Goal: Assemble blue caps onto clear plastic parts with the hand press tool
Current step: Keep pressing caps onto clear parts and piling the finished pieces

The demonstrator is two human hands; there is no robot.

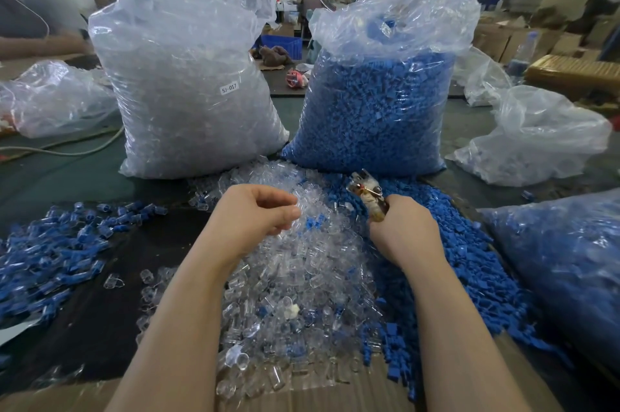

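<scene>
Blue caps (449,243) lie heaped at the worktop's right, clear parts (302,277) in the middle. Right hand (402,227) has its grip clamped on the press tool (369,196); left hand (261,213) hovers, fingers curled, holding nothing visible.

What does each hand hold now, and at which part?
The right hand grips the hand press tool by its lower handle end. The left hand has curled fingers; whether they pinch a clear part cannot be told.

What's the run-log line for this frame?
left hand: curled over clear parts pile, grasp unclear | right hand: grips hand press tool | stage: picking
</scene>
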